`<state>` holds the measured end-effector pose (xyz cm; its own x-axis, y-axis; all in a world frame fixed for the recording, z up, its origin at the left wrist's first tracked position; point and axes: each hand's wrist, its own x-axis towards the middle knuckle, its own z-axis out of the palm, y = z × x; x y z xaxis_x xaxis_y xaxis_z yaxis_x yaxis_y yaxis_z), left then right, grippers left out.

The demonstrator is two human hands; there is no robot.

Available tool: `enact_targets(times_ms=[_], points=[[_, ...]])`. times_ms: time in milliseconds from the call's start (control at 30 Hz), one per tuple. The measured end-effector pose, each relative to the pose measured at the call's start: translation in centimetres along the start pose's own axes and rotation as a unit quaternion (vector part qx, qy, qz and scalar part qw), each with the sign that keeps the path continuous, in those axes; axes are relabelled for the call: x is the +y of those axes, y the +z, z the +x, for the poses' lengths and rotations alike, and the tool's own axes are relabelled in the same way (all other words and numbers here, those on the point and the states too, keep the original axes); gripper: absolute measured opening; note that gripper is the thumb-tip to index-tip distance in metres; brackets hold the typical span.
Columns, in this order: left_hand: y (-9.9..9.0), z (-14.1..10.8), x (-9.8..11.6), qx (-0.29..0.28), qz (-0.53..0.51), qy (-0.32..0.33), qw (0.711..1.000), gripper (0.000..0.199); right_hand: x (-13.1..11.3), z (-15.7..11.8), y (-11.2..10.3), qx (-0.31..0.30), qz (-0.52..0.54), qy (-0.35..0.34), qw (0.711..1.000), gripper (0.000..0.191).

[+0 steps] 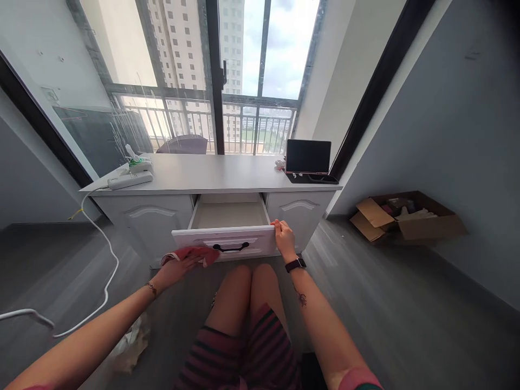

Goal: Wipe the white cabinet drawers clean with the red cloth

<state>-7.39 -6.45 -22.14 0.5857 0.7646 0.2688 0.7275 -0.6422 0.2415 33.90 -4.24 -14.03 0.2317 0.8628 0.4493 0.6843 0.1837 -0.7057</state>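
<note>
A white drawer [260,247] is pulled out from the middle of a white cabinet [227,176], and its inside looks bare. My left hand [175,271] presses a red cloth [190,252] against the left part of the drawer front, with the cloth bunched under the fingers. At the drawer's right top corner, my right hand [284,237] grips the edge with its fingers curled over it. Between the hands, a black handle [231,247] is fixed to the drawer front.
On the cabinet top stand a tablet [308,156] at the right and a power strip [130,180] at the left. Its white cable [109,244] runs down across the floor. An open cardboard box [426,227] sits at the right. Crumpled paper [134,346] lies at lower left.
</note>
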Motion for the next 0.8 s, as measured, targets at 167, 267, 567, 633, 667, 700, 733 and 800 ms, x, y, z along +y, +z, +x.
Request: enact_targets(times_ms=[167, 267, 567, 633, 667, 700, 733, 800], points=[[-3.4, -0.2, -1.9, -0.028, 0.061, 0.000, 0.998, 0.054, -0.1, 0.0, 0.0, 0.004, 0.011, 0.002, 1.000, 0.062], [-3.9, 1.0, -0.7, -0.036, 0.086, 0.001, 0.996, 0.055, -0.2, 0.0, 0.1, 0.009, 0.015, 0.005, 1.000, 0.062], [-0.7, 4.9, 5.0, -0.023, 0.078, 0.047, 0.996, 0.062, 0.1, 0.0, 0.3, 0.014, 0.016, -0.002, 1.000, 0.060], [-0.6, 5.4, 6.0, -0.012, 0.075, 0.052, 0.996, 0.063, 0.1, 0.0, 0.3, 0.016, 0.014, -0.003, 1.000, 0.059], [-0.7, 5.7, 6.4, -0.011, 0.074, 0.052, 0.996, 0.063, 0.1, 0.0, 0.3, 0.018, 0.012, -0.004, 1.000, 0.059], [-0.8, 6.0, 6.8, -0.012, 0.071, 0.055, 0.996, 0.064, 0.1, 0.0, 0.3, 0.019, 0.011, -0.004, 1.000, 0.059], [-0.9, 6.4, 7.2, -0.017, 0.067, 0.061, 0.996, 0.064, 0.1, 0.0, 0.4, 0.019, 0.010, -0.003, 1.000, 0.059], [-0.9, 7.3, 8.1, -0.028, 0.058, 0.078, 0.995, 0.064, 0.1, 0.0, 0.4, 0.021, 0.009, 0.001, 1.000, 0.059]])
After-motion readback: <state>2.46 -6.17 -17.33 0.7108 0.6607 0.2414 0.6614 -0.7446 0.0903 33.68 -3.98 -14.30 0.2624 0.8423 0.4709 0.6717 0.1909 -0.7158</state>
